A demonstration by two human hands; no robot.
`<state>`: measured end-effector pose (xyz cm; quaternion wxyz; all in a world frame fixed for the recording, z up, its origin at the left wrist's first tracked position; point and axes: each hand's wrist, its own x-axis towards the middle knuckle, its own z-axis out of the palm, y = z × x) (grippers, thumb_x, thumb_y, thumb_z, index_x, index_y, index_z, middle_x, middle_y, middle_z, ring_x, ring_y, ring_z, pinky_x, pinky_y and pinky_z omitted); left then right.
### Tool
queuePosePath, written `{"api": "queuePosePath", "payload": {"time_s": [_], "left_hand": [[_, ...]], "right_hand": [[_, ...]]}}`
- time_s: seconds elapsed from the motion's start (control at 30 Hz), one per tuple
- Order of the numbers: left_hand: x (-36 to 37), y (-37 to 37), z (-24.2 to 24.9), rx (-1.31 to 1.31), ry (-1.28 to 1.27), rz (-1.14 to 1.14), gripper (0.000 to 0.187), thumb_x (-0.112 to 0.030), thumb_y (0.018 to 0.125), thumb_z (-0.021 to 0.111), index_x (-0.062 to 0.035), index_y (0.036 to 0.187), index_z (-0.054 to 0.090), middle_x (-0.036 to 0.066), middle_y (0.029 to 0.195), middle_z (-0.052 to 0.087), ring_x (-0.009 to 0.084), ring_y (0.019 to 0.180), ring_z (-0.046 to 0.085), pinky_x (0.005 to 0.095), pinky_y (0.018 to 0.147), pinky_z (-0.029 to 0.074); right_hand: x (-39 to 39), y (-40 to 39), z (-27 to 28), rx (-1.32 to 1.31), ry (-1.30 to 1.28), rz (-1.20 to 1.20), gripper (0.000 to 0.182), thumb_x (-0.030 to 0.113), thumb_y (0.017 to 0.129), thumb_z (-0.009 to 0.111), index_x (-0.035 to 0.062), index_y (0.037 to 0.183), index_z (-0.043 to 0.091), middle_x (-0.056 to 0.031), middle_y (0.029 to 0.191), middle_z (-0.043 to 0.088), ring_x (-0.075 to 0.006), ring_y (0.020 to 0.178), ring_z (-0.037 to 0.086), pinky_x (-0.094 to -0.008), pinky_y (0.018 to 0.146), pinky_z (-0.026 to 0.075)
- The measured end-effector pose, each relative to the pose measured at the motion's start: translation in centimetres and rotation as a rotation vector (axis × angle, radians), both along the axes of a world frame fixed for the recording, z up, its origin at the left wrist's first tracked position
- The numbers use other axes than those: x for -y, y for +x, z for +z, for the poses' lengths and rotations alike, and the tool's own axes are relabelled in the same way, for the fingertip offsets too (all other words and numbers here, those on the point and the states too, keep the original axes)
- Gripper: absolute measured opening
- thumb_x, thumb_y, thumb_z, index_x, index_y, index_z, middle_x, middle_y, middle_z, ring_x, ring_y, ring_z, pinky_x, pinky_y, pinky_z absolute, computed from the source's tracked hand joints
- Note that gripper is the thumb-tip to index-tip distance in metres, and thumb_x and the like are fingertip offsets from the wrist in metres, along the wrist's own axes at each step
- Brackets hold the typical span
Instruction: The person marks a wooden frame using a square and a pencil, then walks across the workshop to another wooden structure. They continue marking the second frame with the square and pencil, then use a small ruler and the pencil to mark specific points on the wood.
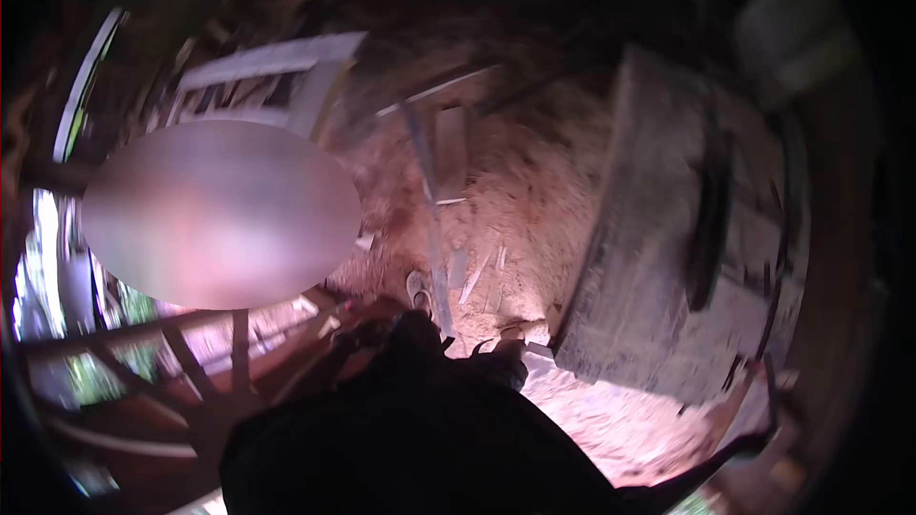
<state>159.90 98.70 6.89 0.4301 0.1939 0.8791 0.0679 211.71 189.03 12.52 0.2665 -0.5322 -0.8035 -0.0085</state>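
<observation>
Dark clothing (410,439) of my own body fills the bottom middle. To its left is a brown wooden frame with spoke-like bars (215,415). Near this frame's upper right edge, a dark, smeared shape looks like my left hand (363,317); its fingers cannot be made out. At the lower right, a dark strip like my arm reaches toward the near end of a worn wooden bench (639,238). My right hand (759,439) seems to be at its end, in shadow and blur, beside a thin upright dark piece (770,391). What either hand holds is not visible.
A long dark object (711,219) lies on the bench. Wood strips and offcuts (450,148) litter the brown ground (534,191), where a shoe (418,291) shows. A pale slatted structure (329,62) stands at the upper left. A blurred oval hides the area below it.
</observation>
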Motion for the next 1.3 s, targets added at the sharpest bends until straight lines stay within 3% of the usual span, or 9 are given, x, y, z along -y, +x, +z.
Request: {"api": "queuePosePath", "payload": {"time_s": [0.37,0.5,0.6,0.7,0.77,0.87,1.07,1.17,1.3], "left_hand": [[5.9,-11.8,-4.6,-0.126,0.556,0.221,0.034,-0.025,0.103,0.067,-0.0044,0.128,0.075,0.014,0.116,0.079,0.0261,0.105,0.075,0.0414,0.089,0.059],[10.8,-17.1,1.4,-0.019,0.894,0.57,0.046,-0.04,0.113,0.057,-0.0015,0.132,0.073,0.013,0.121,0.077,0.0232,0.113,0.072,0.0383,0.096,0.056],[14.9,-18.4,8.3,0.204,1.37,1.002,0.062,-0.051,0.117,0.044,-0.0002,0.149,0.059,0.014,0.134,0.072,0.0234,0.118,0.07,0.0405,0.102,0.054],[19.1,-20.4,13.9,0.23,1.741,1.367,0.063,-0.053,0.117,0.043,-0.0021,0.153,0.052,0.014,0.131,0.071,0.0243,0.122,0.069,0.0432,0.107,0.054],[21.1,-21.5,15.5,-0.031,1.722,1.621,0.049,-0.046,0.117,0.048,-0.0022,0.136,0.057,0.013,0.12,0.072,0.0231,0.113,0.071,0.0395,0.097,0.059],[25.0,-23.5,15.1,-0.122,1.639,1.88,0.039,-0.043,0.117,0.05,-0.0045,0.119,0.059,0.008,0.102,0.069,0.0194,0.097,0.072,0.0333,0.082,0.061],[36.4,-34.8,15.7,-0.14,0.868,1.348,0.042,-0.037,0.113,0.059,-0.0005,0.133,0.06,0.005,0.079,0.066,0.0125,0.07,0.065,0.0311,0.064,0.052],[41.6,-44.4,11.2,-0.521,0.483,0.665,0.036,-0.015,0.099,0.073,-0.0065,0.131,0.062,0.015,0.075,0.071,0.032,0.068,0.07,0.0454,0.082,0.054],[46.2,-60.5,7.8,-0.503,0.309,0.284,0.035,-0.01,0.098,0.071,-0.0176,0.132,0.065,0.005,0.091,0.078,0.0297,0.093,0.076,0.0467,0.103,0.048]], "right_hand": [[50.6,-34.8,-4.2,-0.386,-1.002,0.648,0.052,0.027,0.108,0.062,-0.0058,0.149,0.057,-0.0252,0.156,0.056,-0.0381,0.14,0.057,-0.0445,0.119,0.043],[70.8,-58.1,2.2,-0.172,-1.141,1.187,0.048,0.01,0.101,0.067,-0.0076,0.145,0.057,-0.0146,0.14,0.057,-0.0244,0.127,0.062,-0.0326,0.096,0.057],[84.2,-69.8,9.7,-0.286,-1.815,0.697,0.017,0.013,0.098,0.079,0.0046,0.112,0.074,0.0076,0.067,0.051,-0.0016,0.056,0.039,-0.0232,0.049,0.027],[93.0,-74.9,10.9,-0.21,-1.743,1.155,0.015,0.008,0.099,0.077,0.0012,0.112,0.081,-0.001,0.103,0.08,-0.0057,0.079,0.065,-0.0236,0.067,0.048],[96.1,-76.8,8.7,0.0,-1.655,1.392,0.013,0.01,0.101,0.078,0.005,0.112,0.082,0.005,0.097,0.078,-0.0058,0.089,0.069,-0.0241,0.077,0.052],[100.1,-79.7,7.5,-0.003,-1.131,1.861,0.024,0.018,0.092,0.087,0.0045,0.111,0.08,-0.0108,0.104,0.077,-0.0231,0.09,0.073,-0.0349,0.08,0.057],[102.1,-91.8,7.1,0.341,-1.04,1.98,0.025,0.017,0.09,0.083,0.0036,0.11,0.078,-0.0159,0.103,0.074,-0.0363,0.104,0.073,-0.0436,0.089,0.059],[99.8,-100.4,2.3,0.143,-0.917,1.913,0.016,0.004,0.089,0.077,0.0058,0.104,0.079,-0.0132,0.103,0.076,-0.036,0.099,0.073,-0.0437,0.086,0.059],[94.0,-109.7,0.2,0.028,-0.922,1.484,0.014,0.003,0.097,0.07,0.0068,0.107,0.079,-0.0107,0.105,0.077,-0.0251,0.092,0.075,-0.0353,0.081,0.059]]}}
